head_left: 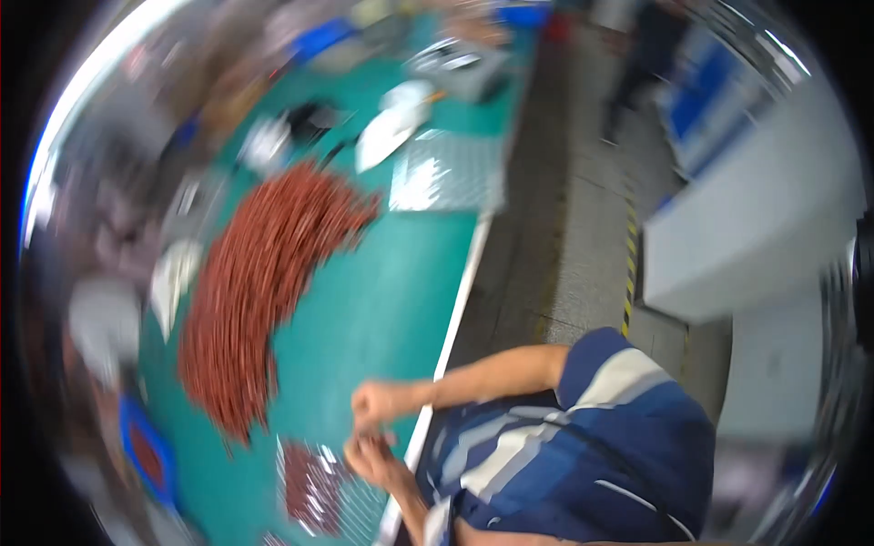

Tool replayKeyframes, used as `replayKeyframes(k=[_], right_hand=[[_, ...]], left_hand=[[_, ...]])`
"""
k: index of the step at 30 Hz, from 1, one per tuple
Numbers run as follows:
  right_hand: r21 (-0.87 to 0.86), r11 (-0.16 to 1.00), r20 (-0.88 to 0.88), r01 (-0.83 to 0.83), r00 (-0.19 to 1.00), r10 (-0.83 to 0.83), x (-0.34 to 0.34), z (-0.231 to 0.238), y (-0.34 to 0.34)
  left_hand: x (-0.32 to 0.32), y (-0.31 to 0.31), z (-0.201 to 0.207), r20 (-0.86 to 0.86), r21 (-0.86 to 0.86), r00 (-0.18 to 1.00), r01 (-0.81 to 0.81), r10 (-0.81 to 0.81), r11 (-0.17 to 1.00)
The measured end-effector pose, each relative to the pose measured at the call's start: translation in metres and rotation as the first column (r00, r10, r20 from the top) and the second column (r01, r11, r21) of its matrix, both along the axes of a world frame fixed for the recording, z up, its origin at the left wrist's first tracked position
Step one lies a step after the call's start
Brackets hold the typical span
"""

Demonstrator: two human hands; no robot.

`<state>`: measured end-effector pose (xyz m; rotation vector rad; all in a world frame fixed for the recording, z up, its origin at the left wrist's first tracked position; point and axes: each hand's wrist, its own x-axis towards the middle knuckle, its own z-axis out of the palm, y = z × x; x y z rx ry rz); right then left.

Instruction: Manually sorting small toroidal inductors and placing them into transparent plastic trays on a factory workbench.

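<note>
My right hand (390, 401) and my left hand (371, 460) are close together over the table's near edge, fingers curled inward. What they hold, if anything, is small, blurred and hidden by the fingers. Beside my left hand lies a clear plastic bag (312, 487) with reddish-brown pieces inside. Farther over the table, a large curved bundle of thin reddish-brown wire-like strands (250, 291) is spread out, touched by neither hand.
The green tabletop (373, 300) has a pale edge. Farther along lie a clear plastic sheet or bag (446, 173), a white item (391, 127) and a grey bin (464, 68). A blue tray (146, 450) stands lower left. Beyond the aisle are white cabinets (746, 200) and a person (646, 55).
</note>
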<state>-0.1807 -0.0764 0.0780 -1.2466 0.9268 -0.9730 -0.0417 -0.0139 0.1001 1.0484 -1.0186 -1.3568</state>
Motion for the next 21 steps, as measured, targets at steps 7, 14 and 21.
replayKeyframes(k=[7, 14, 21], right_hand=[[0.267, 0.935, 0.243, -0.236, 0.955, 0.171, -0.006, 0.046, -0.005], [0.302, 0.907, 0.156, -0.293, 0.954, 0.256, 0.026, 0.039, 0.001], [0.169, 0.952, 0.091, -0.256, 0.966, 0.243, 0.043, 0.035, 0.007]], left_hand=[[0.017, 0.000, 0.000, -0.226, -0.083, 0.965, 0.118, -0.134, 0.990], [0.028, 0.021, 0.005, -0.220, 0.077, 0.970, -0.086, 0.101, 0.993], [0.040, 0.026, 0.004, -0.217, 0.138, 0.965, -0.116, 0.145, 0.984]])
